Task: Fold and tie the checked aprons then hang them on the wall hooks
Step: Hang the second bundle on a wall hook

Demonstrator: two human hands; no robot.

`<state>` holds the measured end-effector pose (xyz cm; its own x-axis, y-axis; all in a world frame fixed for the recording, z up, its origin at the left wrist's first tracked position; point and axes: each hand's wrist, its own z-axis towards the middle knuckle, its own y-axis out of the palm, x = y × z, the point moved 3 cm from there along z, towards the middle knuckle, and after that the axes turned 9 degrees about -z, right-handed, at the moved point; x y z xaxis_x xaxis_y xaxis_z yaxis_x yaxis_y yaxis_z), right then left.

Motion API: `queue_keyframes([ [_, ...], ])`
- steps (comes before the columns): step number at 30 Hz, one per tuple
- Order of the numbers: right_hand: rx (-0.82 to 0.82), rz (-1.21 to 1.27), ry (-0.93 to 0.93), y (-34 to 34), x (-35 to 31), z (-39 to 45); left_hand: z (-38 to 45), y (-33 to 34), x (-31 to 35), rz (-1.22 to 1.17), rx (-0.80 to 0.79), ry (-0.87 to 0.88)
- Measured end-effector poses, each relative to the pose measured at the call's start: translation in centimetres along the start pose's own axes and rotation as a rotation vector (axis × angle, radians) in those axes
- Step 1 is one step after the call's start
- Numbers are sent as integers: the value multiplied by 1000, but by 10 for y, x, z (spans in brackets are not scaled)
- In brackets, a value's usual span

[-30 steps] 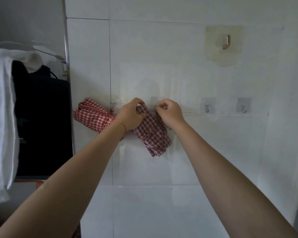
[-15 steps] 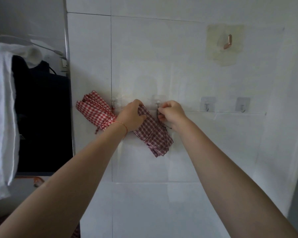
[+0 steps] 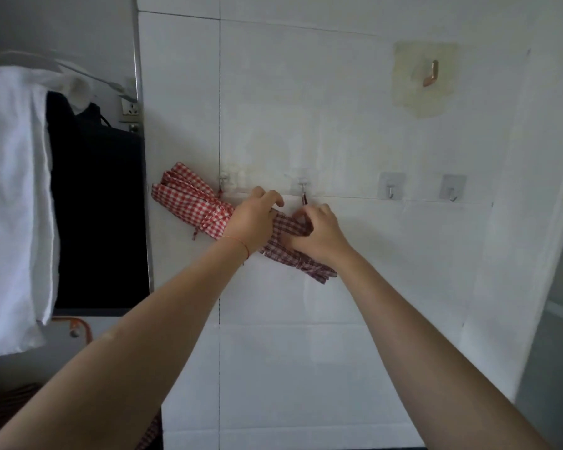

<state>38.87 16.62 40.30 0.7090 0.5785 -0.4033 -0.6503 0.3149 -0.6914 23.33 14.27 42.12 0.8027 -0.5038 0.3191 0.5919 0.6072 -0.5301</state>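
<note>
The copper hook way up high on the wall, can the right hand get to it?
Probably yes. The wall between the right hand and the copper hook is bare, nothing blocking. But that hand is gripping the dark checked apron, so it must let go first.

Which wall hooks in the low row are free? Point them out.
The two silver-plate hooks at the right end hang bare. The other two are taken: one holds the bright red apron, the other the darker apron's loop.
</note>
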Motion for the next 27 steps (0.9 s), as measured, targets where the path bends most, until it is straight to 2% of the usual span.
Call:
queue_keyframes([
  [3,-70,-270,-91,8,1,-9,-5,0,-2,25,-11,19],
  [5,-61,-504,-138,16,3,-8,-9,-4,0,17,33,59],
  [8,20,-692,-143,29,0,-10,-23,-19,-2,167,261,110],
  [10,68,-643,-102,33,-2,-10,-29,-31,-11,288,304,-8],
  [12,114,-503,-29,32,0,-9,-33,-35,-23,360,199,-124],
  [18,184,88,240,25,-2,-7,-29,-38,-35,415,52,-6],
  [20,282,64,221,26,-12,-8,-26,-37,-34,456,-11,69],
  [23,405,-167,83,34,-33,-9,-25,-34,-34,464,-20,157],
  [27,300,-516,-101,53,-46,-9,-37,-34,-30,346,138,176],
])
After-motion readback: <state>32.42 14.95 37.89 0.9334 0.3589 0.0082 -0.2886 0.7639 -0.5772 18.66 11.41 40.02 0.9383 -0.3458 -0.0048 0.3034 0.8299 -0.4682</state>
